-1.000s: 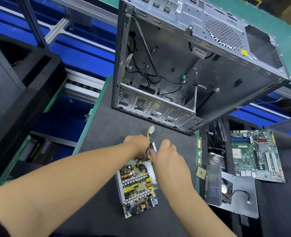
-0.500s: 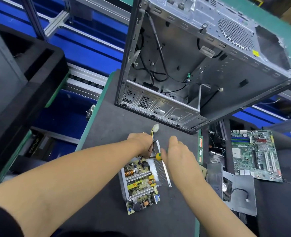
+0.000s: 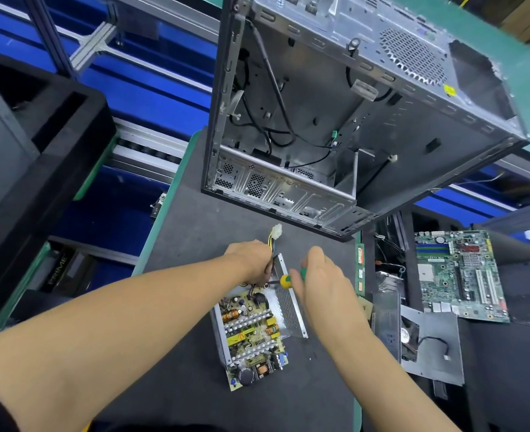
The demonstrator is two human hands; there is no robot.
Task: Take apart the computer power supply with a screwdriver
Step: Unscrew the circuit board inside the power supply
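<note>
While right hand (image 3: 322,285) grips screwdriver (image 3: 287,280) | tip perhaps touches power supply (image 3: 254,335) far end

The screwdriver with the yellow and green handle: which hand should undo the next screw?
The right hand, probably. It grips the screwdriver, whose tip points at the far end of the open power supply. The left hand is busy holding the cables there.

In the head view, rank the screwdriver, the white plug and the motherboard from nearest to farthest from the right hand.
1. Screwdriver: in the right hand grip, tip pointing left.
2. White plug: ahead and left, ending the wires held by the left hand.
3. Motherboard: farthest, off to the right.
</note>
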